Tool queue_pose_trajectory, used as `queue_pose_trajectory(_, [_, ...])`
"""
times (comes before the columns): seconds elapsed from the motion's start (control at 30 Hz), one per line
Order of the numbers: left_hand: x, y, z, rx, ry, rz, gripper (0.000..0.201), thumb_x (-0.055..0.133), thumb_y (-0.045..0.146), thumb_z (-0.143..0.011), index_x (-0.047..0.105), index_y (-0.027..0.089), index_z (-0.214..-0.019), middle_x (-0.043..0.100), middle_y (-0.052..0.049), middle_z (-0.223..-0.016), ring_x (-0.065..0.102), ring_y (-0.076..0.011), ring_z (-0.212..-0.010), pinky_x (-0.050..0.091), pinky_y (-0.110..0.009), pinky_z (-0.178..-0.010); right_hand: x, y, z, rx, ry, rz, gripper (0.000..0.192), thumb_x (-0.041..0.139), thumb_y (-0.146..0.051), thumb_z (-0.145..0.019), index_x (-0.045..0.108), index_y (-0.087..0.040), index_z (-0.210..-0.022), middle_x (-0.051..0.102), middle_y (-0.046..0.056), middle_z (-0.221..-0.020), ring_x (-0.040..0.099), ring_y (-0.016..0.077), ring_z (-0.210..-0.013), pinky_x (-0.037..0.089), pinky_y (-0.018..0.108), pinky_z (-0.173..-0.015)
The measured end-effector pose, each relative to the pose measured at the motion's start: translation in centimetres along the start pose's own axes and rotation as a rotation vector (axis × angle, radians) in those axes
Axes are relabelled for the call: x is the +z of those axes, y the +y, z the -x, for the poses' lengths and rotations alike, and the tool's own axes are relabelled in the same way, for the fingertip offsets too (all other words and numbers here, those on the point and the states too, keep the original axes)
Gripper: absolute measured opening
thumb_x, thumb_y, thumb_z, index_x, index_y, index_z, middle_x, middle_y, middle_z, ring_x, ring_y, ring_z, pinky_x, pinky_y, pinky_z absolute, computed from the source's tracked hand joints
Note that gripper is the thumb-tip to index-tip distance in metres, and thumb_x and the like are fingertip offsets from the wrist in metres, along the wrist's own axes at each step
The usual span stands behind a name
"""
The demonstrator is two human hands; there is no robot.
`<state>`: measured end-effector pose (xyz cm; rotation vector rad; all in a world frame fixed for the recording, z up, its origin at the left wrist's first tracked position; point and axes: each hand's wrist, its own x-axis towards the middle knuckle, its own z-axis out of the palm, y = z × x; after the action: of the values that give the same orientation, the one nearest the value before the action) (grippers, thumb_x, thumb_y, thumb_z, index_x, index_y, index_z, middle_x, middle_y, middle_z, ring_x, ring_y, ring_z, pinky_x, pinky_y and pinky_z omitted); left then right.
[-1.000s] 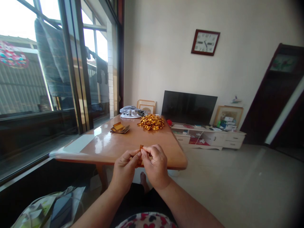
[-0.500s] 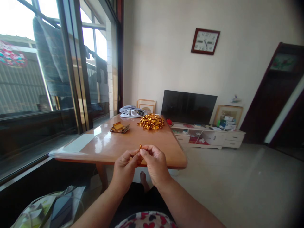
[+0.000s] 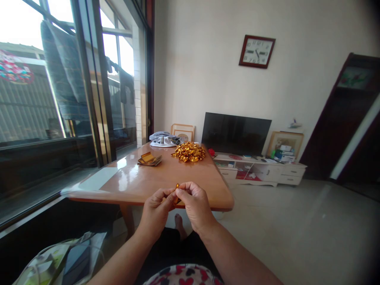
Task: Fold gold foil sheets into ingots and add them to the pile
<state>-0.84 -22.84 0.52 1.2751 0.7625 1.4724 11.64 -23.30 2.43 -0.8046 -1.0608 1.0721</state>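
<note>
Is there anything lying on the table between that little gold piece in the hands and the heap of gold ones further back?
Nothing visible. Both hands, left hand and right hand, pinch the gold paper piece at the near table edge; bare tabletop runs to the gold pile. The gold sheet stack lies off to the left.

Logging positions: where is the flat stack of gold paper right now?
The stack of gold paper lies on the table, window side, left of the pile of folded gold pieces.

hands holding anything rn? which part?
Yes: both hands, left hand and right hand, pinch a small gold foil piece between fingertips; only its top tip shows, so the exact hold is hidden.
</note>
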Motion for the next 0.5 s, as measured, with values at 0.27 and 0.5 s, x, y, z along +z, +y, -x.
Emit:
queue_pose_trajectory(0.27, [-0.3, 0.6, 0.0, -0.059, -0.053, 0.025, 0.027, 0.075, 0.042, -0.087, 0.073, 0.015, -0.089, 0.062, 0.000, -0.070, 0.051, -0.0117, -0.063, 0.040, -0.024, -0.062, -1.3, 0.2, -0.7, -0.164, 0.111, 0.113, 0.018, 0.071, -0.031, -0.083, 0.068, -0.019, -0.096, 0.065, -0.002, -0.081, 0.057, 0.0137, -0.072, 0.047, 0.024, -0.067])
queue_pose_trajectory(0.5, [-0.4, 0.5, -0.2, -0.098, -0.085, 0.043, 0.029, 0.076, 0.044, -0.086, 0.070, 0.016, -0.087, 0.060, 0.001, -0.068, 0.049, -0.0118, -0.063, 0.035, -0.024, -0.059, -1.7, 0.3, -0.4, -0.126, -0.049, 0.244, 0.021, 0.069, -0.032, -0.084, 0.070, -0.018, -0.100, 0.068, 0.001, -0.084, 0.063, 0.0173, -0.077, 0.052, 0.028, -0.070])
